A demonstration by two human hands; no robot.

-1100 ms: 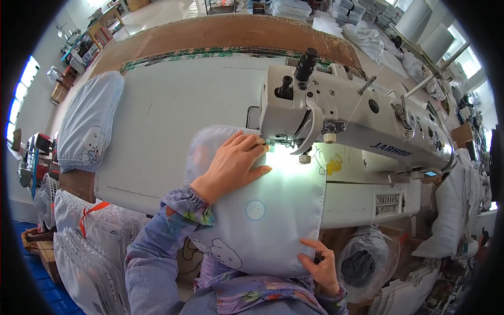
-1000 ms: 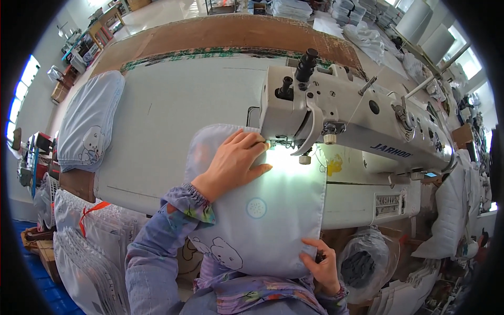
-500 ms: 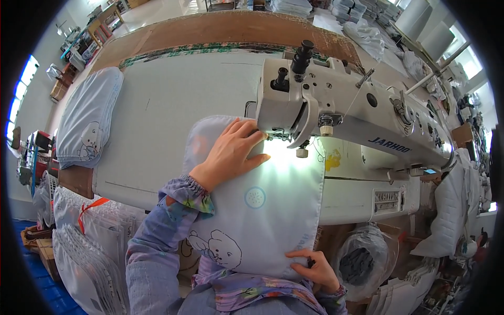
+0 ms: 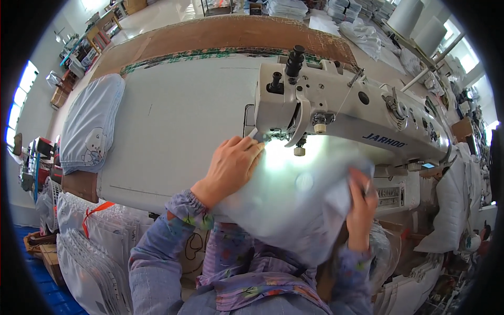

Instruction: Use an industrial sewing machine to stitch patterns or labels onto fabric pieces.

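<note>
A white fabric panel [image 4: 294, 215], smeared by motion, stretches from under the sewing machine head [image 4: 273, 105] toward my lap. My left hand [image 4: 228, 170] is closed on the panel's edge just left of the lit needle area, and a small white tip pokes up above its fingertips. The panel's right side is bunched in my right hand [image 4: 362, 202], its fingers curled round the cloth and somewhat blurred. The needle and presser foot are hard to make out in the glare.
A stack of white printed panels [image 4: 92, 123] lies at the table's left end. More white panels [image 4: 86, 268] hang below it, tied with a red ribbon [image 4: 94, 212]. Plastic-wrapped material [image 4: 380, 252] stands below the machine on the right. A brown board [image 4: 231, 31] runs behind the table.
My right hand has moved up and right, lifting and swinging the panel's lower part with it. The left hand has drawn its fingers together at the edge beside the needle.
</note>
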